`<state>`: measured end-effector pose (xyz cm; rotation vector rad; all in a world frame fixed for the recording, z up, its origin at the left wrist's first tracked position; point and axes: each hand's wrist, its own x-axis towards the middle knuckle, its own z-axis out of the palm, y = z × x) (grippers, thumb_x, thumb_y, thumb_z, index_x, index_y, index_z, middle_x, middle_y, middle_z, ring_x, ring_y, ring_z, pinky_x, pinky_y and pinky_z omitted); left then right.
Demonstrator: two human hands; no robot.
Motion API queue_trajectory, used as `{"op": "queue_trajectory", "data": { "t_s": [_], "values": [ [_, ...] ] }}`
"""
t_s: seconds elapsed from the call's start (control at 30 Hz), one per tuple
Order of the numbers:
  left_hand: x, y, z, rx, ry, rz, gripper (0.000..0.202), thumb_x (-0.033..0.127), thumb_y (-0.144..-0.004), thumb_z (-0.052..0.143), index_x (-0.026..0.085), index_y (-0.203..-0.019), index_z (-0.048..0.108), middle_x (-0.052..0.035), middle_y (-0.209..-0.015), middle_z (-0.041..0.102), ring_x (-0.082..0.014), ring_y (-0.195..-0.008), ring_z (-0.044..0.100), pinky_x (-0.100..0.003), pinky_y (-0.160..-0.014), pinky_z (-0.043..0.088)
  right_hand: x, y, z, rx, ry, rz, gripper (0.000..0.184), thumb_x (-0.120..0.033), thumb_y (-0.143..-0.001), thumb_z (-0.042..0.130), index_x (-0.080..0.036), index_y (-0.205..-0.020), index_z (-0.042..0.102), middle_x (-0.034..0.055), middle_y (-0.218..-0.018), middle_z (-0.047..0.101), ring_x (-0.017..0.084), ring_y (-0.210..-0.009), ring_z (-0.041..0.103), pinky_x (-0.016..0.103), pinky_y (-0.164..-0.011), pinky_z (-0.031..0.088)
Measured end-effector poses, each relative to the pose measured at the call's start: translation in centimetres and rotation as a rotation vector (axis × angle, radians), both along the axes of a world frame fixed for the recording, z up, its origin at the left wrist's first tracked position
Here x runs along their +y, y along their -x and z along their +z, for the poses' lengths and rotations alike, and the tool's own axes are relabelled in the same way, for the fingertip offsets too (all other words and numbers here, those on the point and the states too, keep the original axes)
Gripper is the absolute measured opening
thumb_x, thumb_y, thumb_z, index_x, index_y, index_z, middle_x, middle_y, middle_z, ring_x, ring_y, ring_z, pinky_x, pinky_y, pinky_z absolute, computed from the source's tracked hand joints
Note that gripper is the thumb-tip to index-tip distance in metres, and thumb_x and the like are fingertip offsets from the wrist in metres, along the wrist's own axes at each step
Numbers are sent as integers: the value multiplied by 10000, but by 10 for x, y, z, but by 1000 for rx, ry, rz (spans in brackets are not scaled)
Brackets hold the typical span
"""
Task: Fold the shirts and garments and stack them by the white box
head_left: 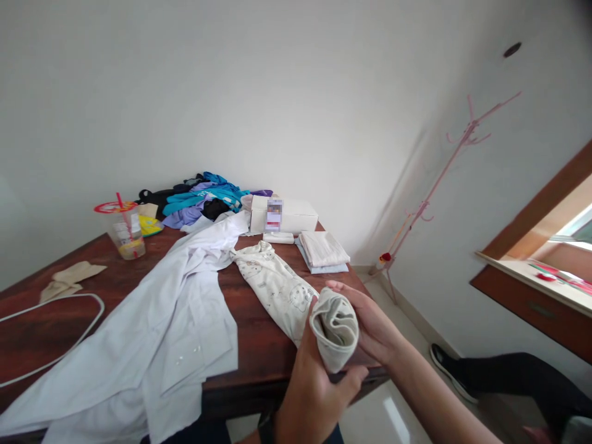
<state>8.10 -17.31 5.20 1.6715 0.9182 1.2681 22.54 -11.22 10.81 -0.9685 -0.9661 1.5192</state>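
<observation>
A cream garment (pixel 277 283) with a grey print stretches over the table, and its near end is a thick roll facing me. My left hand (pixel 314 388) is wrapped around the roll's left and lower side, thumb out to the right beneath it. From the right, my right hand (pixel 367 314) cups the same roll, its fingers partly hidden behind the cloth. A white shirt (pixel 185 308) lies spread to the left, hanging over the front edge. Beyond the garment is a folded stack of pale cloth (pixel 324 250).
A brown table (pixel 259 364) carries a plastic cup with a straw (pixel 124 228), a clothes pile (pixel 208 197), a white box (pixel 296 216), beige cloth pieces (pixel 71 280) and a white hanger (pixel 99 308). A pink coat rack (pixel 430 191) and a person's leg (pixel 504 373) are at right.
</observation>
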Motion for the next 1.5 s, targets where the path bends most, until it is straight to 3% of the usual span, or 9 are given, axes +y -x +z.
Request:
{"op": "queue_trajectory", "data": {
  "t_s": [0.1,0.2,0.4,0.53,0.63,0.73,1.0,1.17,1.5],
  "values": [
    [6,0,12,-184,85,-43,406,325,-927,634,138,-1287,642,-162,-1293,669,-327,-1273,590,-502,-1164,393,-15,-8,11,59,64,-48,285,-332,-856,717,-166,-1088,699,65,-966,747,187,-811,708,273,-714,573],
    [6,8,21,-284,190,-112,336,345,-960,608,146,-1216,694,-138,-1261,697,-299,-1257,600,-430,-1135,425,-38,-33,13,11,19,-60,487,-381,-879,673,-227,-1336,609,88,-1086,744,222,-863,727,308,-712,587],
    [-1,4,30,-311,316,-232,376,370,-976,570,133,-1237,699,-125,-1298,687,-298,-1325,546,-414,-1172,369,-73,-79,-38,-403,-394,-209,890,-408,-884,701,-399,-1595,165,123,-1457,536,284,-1241,616,420,-923,565],
    [-7,-3,38,-276,352,-323,430,437,-1011,488,141,-1238,702,-113,-1351,659,-290,-1419,442,-411,-1226,275,-64,-95,-67,-747,-603,-361,720,-404,-901,691,-336,-1538,363,137,-1506,453,289,-1393,468,451,-1072,483],
    [-15,-3,39,-181,371,-344,413,438,-1008,496,165,-1240,702,-96,-1349,661,-278,-1397,465,-412,-1243,236,-54,-100,-60,-811,-740,-288,437,-364,-844,760,-291,-1264,663,129,-1512,447,323,-1426,415,485,-1157,391],
    [-25,0,30,-68,372,-378,408,450,-1004,491,201,-1254,697,-89,-1344,661,-279,-1317,544,-442,-1215,306,-52,-101,-44,-807,-686,-95,192,-333,-822,787,-268,-1000,762,119,-1492,491,334,-1384,469,473,-1157,384],
    [-33,18,3,107,158,-373,508,537,-979,530,228,-1369,634,-114,-1241,716,-317,-1256,602,-478,-1111,450,-70,-89,-22,-613,-512,142,222,-426,-880,701,-232,-780,746,97,-833,721,271,-813,658,402,-819,528],
    [-13,36,7,399,-194,-566,555,477,-982,551,307,-1506,488,-78,-1533,509,-353,-1444,414,-546,-1230,237,-85,-83,2,-593,-531,371,392,-548,-922,591,-218,-767,734,117,-864,711,280,-823,638,402,-815,502],
    [-8,33,-39,443,-156,-400,880,615,-813,717,225,-1548,428,-128,-1528,507,-380,-1426,430,-495,-1195,346,-6,-43,-8,-778,-524,53,345,-479,-927,596,-170,-856,730,54,-785,667,210,-746,554,291,-680,442]
  ]
}}
